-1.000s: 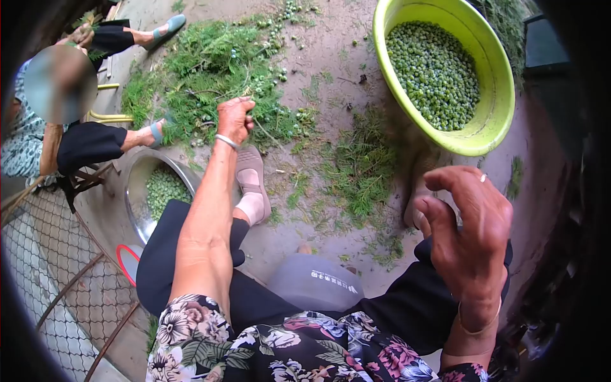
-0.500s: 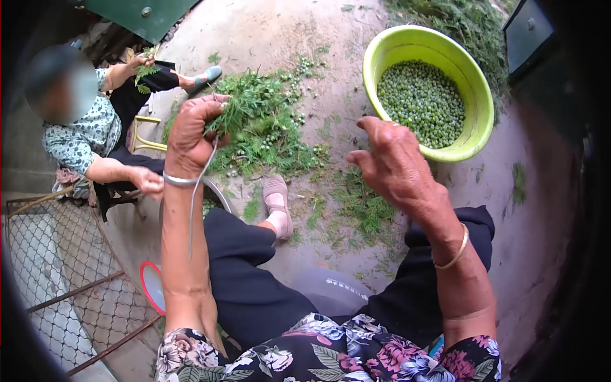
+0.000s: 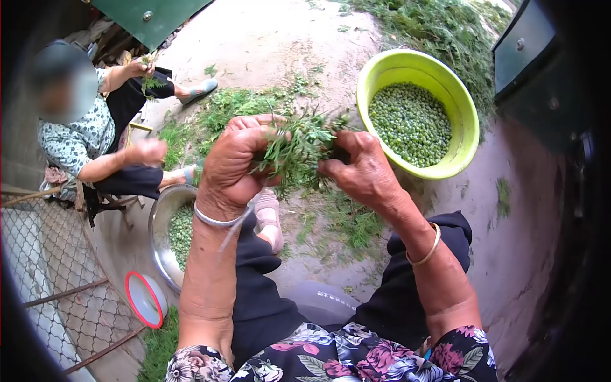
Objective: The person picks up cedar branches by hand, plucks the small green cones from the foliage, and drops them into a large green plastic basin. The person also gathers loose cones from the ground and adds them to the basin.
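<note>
My left hand (image 3: 235, 162) is closed around the stem end of a leafy green conifer sprig (image 3: 299, 146), held up in front of me. At the sprig's right edge, my right hand (image 3: 363, 165) pinches with thumb and forefinger; what exactly lies between the fingertips is too small to make out. A yellow-green tub (image 3: 470, 121) stands just beyond my right hand, partly filled with small round green berries (image 3: 410, 121). Under the sprig, more cut greenery (image 3: 238, 105) lies on the ground.
At the left a co-worker (image 3: 76, 140) sits holding a sprig. A metal basin (image 3: 159, 223) with berries and a red-rimmed bowl (image 3: 147, 299) stand beside my left arm, near a wire mesh panel (image 3: 57, 274). A heap of branches (image 3: 439, 32) lies behind the tub.
My right hand has moved left from near the tub to the sprig and closed at its edge. My left hand has shifted right and slightly down with the sprig. The metal basin shows more.
</note>
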A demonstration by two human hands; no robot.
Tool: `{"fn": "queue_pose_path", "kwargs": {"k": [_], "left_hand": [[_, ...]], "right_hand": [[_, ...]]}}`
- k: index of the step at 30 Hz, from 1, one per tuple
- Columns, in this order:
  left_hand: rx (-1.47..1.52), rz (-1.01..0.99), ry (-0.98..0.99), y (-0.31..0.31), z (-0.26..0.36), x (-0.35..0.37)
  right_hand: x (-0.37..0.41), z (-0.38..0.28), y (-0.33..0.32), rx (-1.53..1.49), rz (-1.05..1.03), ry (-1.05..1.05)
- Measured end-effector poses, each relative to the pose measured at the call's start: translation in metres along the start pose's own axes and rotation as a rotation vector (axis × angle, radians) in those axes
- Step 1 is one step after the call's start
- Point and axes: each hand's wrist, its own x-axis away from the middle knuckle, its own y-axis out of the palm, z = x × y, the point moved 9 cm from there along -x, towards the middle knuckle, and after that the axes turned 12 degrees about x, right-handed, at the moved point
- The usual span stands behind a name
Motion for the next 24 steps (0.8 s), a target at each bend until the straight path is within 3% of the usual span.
{"fn": "queue_pose_path", "kwargs": {"k": [3, 4, 5, 7, 11, 15, 17, 18, 19, 21, 23, 24], "left_hand": [[0.040, -0.009, 0.070, -0.004, 0.013, -0.001], [-0.006, 0.014, 0.085, -0.010, 0.022, -0.001], [-0.050, 0.036, 0.098, -0.014, 0.028, -0.001], [-0.026, 0.061, 0.113, -0.017, 0.032, 0.000], [-0.265, 0.038, 0.119, -0.006, 0.024, 0.004], [-0.683, -0.238, -0.129, 0.030, -0.031, 0.019], [-1.326, -0.356, 0.178, 0.053, -0.026, 0.021], [-1.340, -0.192, 0.072, 0.045, -0.025, 0.017], [-1.341, -0.198, 0.072, 0.044, -0.032, 0.011], [-1.140, 0.004, 0.442, 0.042, -0.009, 0.004], [-1.024, -0.009, 0.413, 0.051, -0.016, -0.001], [-0.584, -0.074, 0.340, 0.055, -0.025, -0.004]], "right_hand": [[-0.002, 0.010, -0.003, -0.083, 0.037, -0.006], [-0.003, 0.021, -0.002, -0.128, -0.030, 0.109], [0.001, 0.018, -0.015, -0.152, 0.075, 0.105], [0.001, 0.031, -0.010, -0.527, -0.015, 0.241], [0.005, 0.053, -0.036, -0.692, 0.109, 0.201], [0.017, 0.064, -0.059, -0.812, 0.184, 0.246], [0.021, 0.068, -0.065, -0.844, 0.189, 0.259], [0.022, 0.070, -0.067, -0.908, 0.216, 0.269], [0.024, 0.071, -0.068, -0.972, 0.238, 0.278], [0.028, 0.072, -0.069, -1.016, 0.205, 0.291], [0.030, 0.070, -0.066, -1.064, 0.168, 0.297], [0.031, 0.068, -0.064, -1.052, 0.147, 0.280]]}}
